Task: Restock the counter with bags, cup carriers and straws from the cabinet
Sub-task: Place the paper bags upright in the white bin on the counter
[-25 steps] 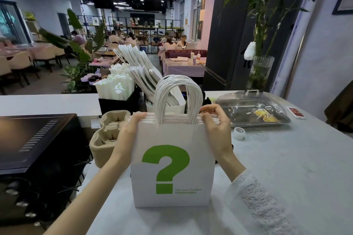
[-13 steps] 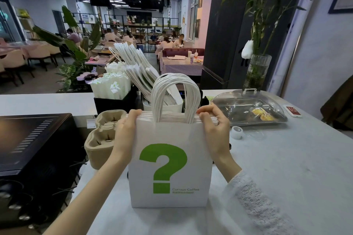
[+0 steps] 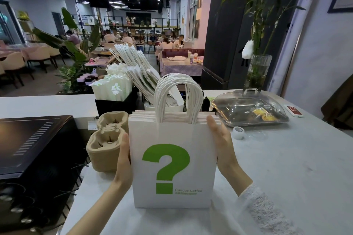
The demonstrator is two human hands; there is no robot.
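A stack of white paper bags (image 3: 172, 162) with a green question mark stands upright on the white counter (image 3: 286, 168), handles up. My left hand (image 3: 123, 160) presses flat against the stack's left side. My right hand (image 3: 221, 145) presses flat against its right side. Brown pulp cup carriers (image 3: 107, 139) sit stacked just left of the bags. Behind them a black box holds wrapped straws (image 3: 112, 87), and a white bin holds more leaning white bags (image 3: 141, 74).
A black machine (image 3: 32, 149) fills the left edge of the counter. A clear-lidded tray (image 3: 248, 108) with food, a roll of tape (image 3: 238, 132) and a red-and-white remote (image 3: 293, 111) lie at the right. A glass vase with bamboo (image 3: 257, 72) stands behind.
Both hands have slid down from the stack's top corners to its sides. The stack stays upright in the same spot.
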